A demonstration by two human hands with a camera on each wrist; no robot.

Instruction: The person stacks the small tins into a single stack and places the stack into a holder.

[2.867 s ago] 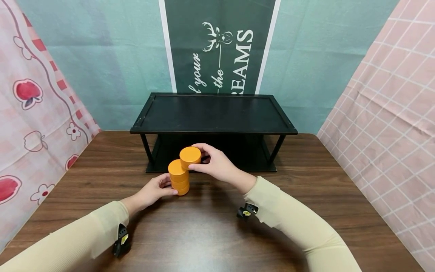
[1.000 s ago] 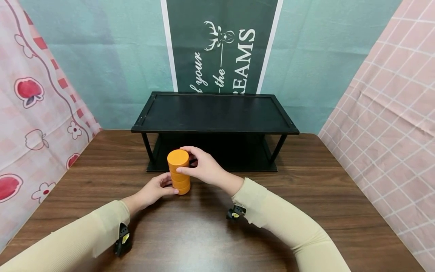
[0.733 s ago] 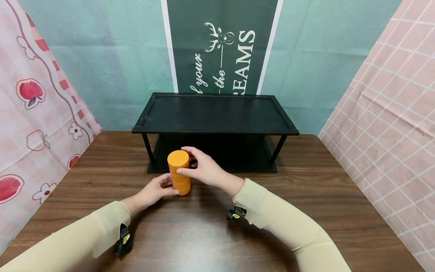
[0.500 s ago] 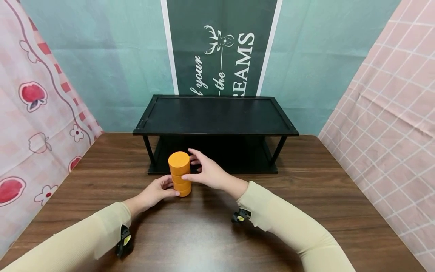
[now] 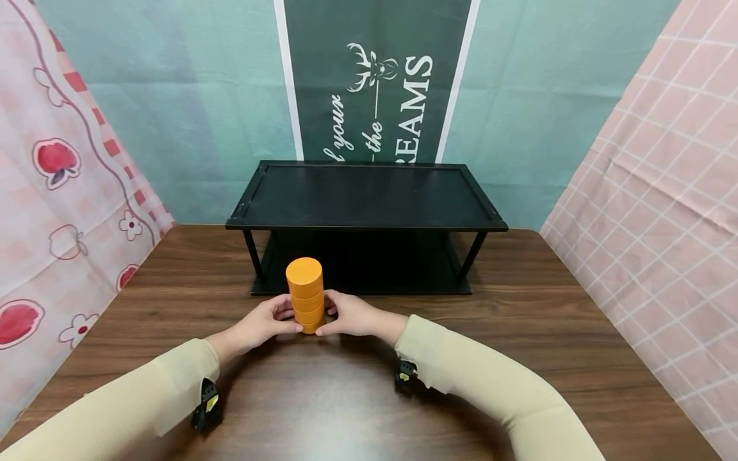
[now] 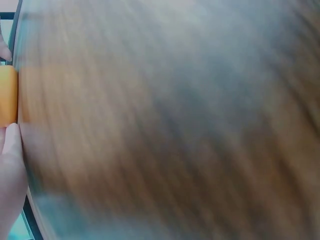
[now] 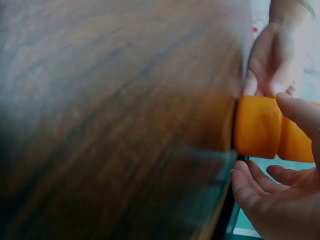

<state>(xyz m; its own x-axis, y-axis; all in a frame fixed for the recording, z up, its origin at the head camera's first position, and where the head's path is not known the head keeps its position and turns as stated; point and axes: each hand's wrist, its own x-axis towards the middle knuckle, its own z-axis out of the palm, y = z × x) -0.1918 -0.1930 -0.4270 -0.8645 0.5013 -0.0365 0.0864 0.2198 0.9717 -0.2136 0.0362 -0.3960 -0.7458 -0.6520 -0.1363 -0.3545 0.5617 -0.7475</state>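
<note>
An upright stack of several thick orange discs (image 5: 305, 291) stands on the wooden table, just in front of a black two-tier rack (image 5: 369, 195). My left hand (image 5: 259, 325) holds the stack low on its left side, thumb in front and fingers partly hidden behind. On the right side, my right hand (image 5: 359, 317) spans the lower discs, its thumb at the front of the base. In the right wrist view, the fingers (image 7: 250, 187) of that hand curve loosely beside the orange discs (image 7: 257, 127); firm contact is unclear. The left wrist view shows only an edge of an orange disc (image 6: 7, 95).
The brown wooden table (image 5: 346, 397) extends around both arms. A pink fruit-print cloth (image 5: 63, 192) hangs at the left and a pink checked cloth (image 5: 651, 211) at the right. Behind the rack hangs a teal cloth (image 5: 202, 115) with a dark lettered panel.
My right hand has set a disc on top of the stack, aligned it and let go. It has then moved down to the lower discs. My left hand has stayed at the base.
</note>
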